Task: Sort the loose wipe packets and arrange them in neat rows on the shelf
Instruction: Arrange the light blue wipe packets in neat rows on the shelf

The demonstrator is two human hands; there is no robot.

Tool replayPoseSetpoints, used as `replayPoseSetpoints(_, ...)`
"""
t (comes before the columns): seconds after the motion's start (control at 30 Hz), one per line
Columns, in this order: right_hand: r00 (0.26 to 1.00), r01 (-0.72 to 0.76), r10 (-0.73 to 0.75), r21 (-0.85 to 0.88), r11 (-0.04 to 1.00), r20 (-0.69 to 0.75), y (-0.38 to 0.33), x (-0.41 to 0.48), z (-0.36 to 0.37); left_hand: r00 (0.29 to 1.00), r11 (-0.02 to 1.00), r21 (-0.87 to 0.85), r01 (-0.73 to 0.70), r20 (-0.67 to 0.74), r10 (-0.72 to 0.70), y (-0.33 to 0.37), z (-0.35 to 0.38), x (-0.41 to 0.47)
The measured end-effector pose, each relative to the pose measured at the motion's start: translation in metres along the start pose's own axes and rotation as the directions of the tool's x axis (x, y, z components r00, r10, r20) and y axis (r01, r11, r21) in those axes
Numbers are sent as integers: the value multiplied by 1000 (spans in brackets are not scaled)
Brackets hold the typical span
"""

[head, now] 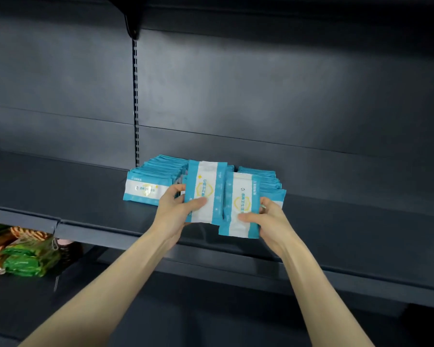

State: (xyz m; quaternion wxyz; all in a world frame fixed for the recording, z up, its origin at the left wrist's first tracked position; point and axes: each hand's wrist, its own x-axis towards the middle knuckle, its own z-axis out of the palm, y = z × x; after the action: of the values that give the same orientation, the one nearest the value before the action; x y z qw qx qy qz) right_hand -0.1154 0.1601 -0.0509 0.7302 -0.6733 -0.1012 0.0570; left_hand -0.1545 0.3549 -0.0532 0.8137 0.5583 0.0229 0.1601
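Note:
Blue-and-white wipe packets stand in rows on the dark shelf (pixel 90 196). A left row (pixel 148 182) runs back toward the rear panel, its front packet facing me. A right row (pixel 263 180) lies behind my hands. My left hand (pixel 176 209) grips an upright packet (pixel 207 189), thumb across its front and fingers behind it. My right hand (pixel 266 219) holds a second upright packet (pixel 242 204) just right of the first, thumb on its lower front. Both held packets are turned on end above the shelf's front half.
A slotted upright (pixel 135 101) divides the grey back panel. The shelf's front lip (pixel 236 249) runs below my wrists. Green and brown bagged goods (pixel 23 254) lie on the lower shelf at the left. Bare shelf surface extends left and right of the packets.

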Motion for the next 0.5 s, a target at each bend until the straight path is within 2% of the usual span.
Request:
replayPoseSetpoints(0.13,999,8,-9,42,999,34,5,9,1,1000,998,59,-6,17,5,-4,-2,5)
replayPoseSetpoints(0.27,999,31,-33,50,998,35,8,14,-1,996,995,90,45,79,-52,2,-8,14)
replayPoseSetpoints(0.4,998,56,-58,-68,996,-24,8,16,-13,989,978,189,87,100,-108,3,-14,28)
replayPoseSetpoints(0.5,995,58,-75,-209,976,-72,7,20,-24,995,961,275,38,82,-63,-1,-15,36)
